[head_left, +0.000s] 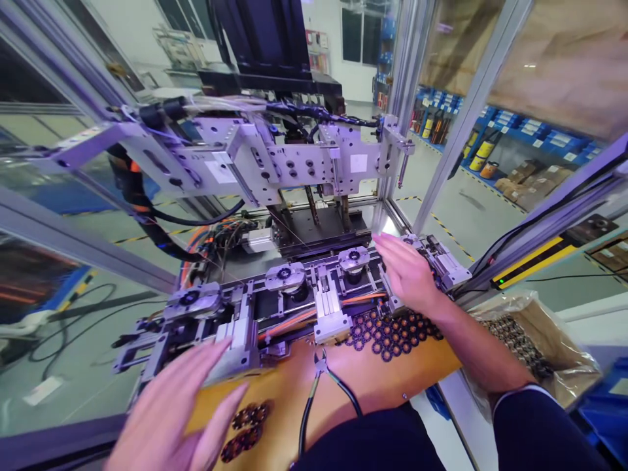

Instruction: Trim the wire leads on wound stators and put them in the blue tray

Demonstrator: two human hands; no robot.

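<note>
My left hand (181, 405) is raised at the lower left, fingers stretched out and thumb apart, with nothing visible in it. Beside its thumb lie two small groups of dark ring-shaped parts with copper windings (240, 432). My right hand (406, 275) reaches over the right end of the fixture row, its fingers stretched out close together. It covers part of a round-topped fixture (411, 242); whether it touches it I cannot tell. Three more such fixtures show: one in the right middle (354, 259), one in the left middle (285, 276) and one at the left (191, 301).
Cutting pliers (321, 369) lie with handles toward me on the orange-brown work surface (275, 399). Several wound rings (387, 333) lie below the right forearm. A plastic-lined box (554, 327) of parts stands right. A metal machine head (294, 163) hangs over the fixtures; frame posts flank it.
</note>
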